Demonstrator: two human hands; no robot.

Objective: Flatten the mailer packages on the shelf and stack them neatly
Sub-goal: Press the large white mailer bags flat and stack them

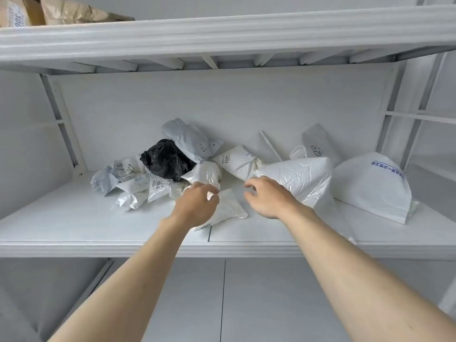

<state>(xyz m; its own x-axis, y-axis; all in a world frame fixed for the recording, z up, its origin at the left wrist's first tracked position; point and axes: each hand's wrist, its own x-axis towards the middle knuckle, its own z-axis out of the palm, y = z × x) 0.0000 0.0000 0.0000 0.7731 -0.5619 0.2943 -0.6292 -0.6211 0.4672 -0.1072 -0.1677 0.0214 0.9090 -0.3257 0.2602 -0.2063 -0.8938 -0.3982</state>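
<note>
While the black bag (165, 160) sits in the crumpled pile on the shelf (74, 228), we see the left hand (196, 205) pinching a small white mailer (228, 208) in front of it; the right hand (265, 197) hovers alongside, fingers loosely curled, holding nothing.

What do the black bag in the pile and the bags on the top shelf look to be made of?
Black bag: thin plastic film by its look, glossy, with sharp crinkles that catch the light. Top-shelf bags: probably kraft paper, matte brown, with stiff creases.
</note>
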